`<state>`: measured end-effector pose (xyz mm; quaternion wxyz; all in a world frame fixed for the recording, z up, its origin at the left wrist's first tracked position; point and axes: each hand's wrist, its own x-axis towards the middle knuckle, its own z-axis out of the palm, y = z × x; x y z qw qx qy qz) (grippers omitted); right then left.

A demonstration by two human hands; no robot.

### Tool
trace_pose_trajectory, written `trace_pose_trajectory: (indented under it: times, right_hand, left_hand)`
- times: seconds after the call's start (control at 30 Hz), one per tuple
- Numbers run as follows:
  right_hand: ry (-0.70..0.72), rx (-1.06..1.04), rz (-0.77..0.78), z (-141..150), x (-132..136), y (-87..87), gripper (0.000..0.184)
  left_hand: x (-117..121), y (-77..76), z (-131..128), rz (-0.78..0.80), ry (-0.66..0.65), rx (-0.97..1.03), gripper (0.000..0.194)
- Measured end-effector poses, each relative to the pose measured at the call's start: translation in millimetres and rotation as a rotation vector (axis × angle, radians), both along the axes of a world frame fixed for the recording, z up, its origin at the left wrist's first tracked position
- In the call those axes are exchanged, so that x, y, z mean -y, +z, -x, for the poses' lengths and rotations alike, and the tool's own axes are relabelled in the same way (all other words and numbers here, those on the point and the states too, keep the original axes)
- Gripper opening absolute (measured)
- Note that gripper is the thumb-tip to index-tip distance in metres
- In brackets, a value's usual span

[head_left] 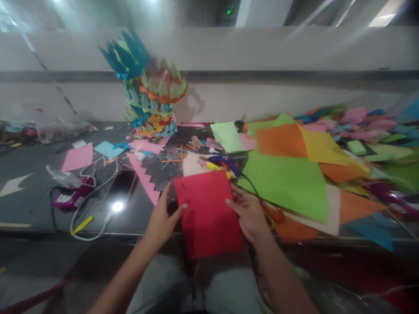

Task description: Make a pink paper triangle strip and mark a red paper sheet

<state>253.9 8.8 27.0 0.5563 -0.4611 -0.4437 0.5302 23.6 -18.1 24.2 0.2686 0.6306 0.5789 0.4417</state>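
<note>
A red sheet of paper [209, 218] is held up in front of me, at the table's front edge and above my lap. Gripping its left edge is my left hand [166, 213], thumb on the front face and fingers behind. My right hand [247, 211] pinches the right edge the same way, its fingers partly hidden by the sheet. A short dark mark shows near the sheet's upper left corner. Just behind the paper lies a blue and yellow tool [225, 165], apparently a glue gun, with a dark cord.
A layered folded-paper structure [152, 100] stands at the back. Green sheets [284, 183] and an orange sheet [281, 140] overlap on the right, beside a coloured paper pile [356, 120]. At left are a purple device [73, 198], a white cable [73, 218] and pink paper [77, 158].
</note>
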Motion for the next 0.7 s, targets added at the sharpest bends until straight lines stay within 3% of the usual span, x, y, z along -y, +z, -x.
trace_pose_trajectory:
  times: [0.13, 0.23, 0.33, 0.5, 0.6, 0.7]
  right_hand:
    - [0.001, -0.041, -0.074, 5, -22, 13.4, 0.041]
    - [0.037, 0.085, -0.1, 7, -42, 21.8, 0.034]
    - [0.183, 0.235, -0.119, 10, -58, 26.9, 0.028]
    - [0.347, 0.318, -0.14, 18, -73, 21.9, 0.03]
    - [0.337, 0.381, -0.144, 19, -74, 14.7, 0.031]
    - [0.324, 0.503, -0.187, 15, -74, 9.8, 0.026]
  left_hand:
    - [-27, 23.4, 9, 0.144, -0.206, 0.39, 0.042]
    - [-46, 40.2, 19, 0.108, -0.165, 0.419, 0.031]
    - [-64, 47.0, 28, 0.018, -0.096, 0.428, 0.03]
    - [-79, 37.5, 39, -0.008, -0.098, 0.442, 0.03]
    - [-79, 26.4, 43, 0.083, -0.192, 0.439, 0.036]
    - [-78, 17.8, 50, 0.128, -0.263, 0.29, 0.038]
